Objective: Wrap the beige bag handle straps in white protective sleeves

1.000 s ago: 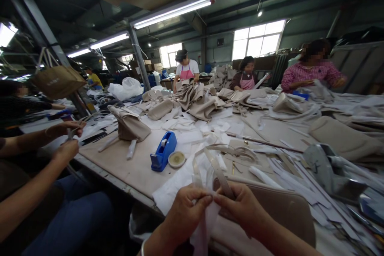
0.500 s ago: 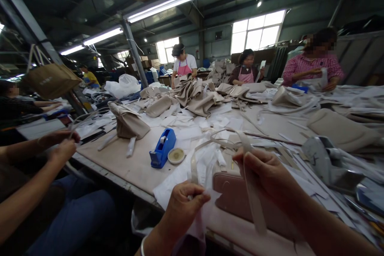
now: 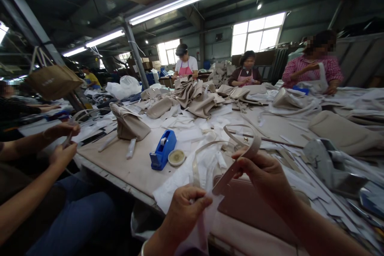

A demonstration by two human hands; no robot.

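My left hand (image 3: 185, 209) is closed in a pinch on white tissue paper (image 3: 186, 178) and a thin end of a beige strap, low at the table's near edge. My right hand (image 3: 264, 176) is closed on the beige strap (image 3: 240, 156), which curls up in a loop above my fingers and slants down toward my left hand. Under both hands lies a beige handbag (image 3: 255, 208) flat on the table.
A blue tape dispenser (image 3: 163, 150) and a round tin (image 3: 177, 157) sit left of my hands. A standing beige bag (image 3: 129, 122) and piles of bags lie farther back. A person's hands (image 3: 63, 144) work at the left; three people sit across the table. A metal tool (image 3: 330, 164) lies right.
My right hand rose from beside my left hand and drew the strap up and right, then turned it so the strap's end points down toward the left hand. The left hand stayed low.
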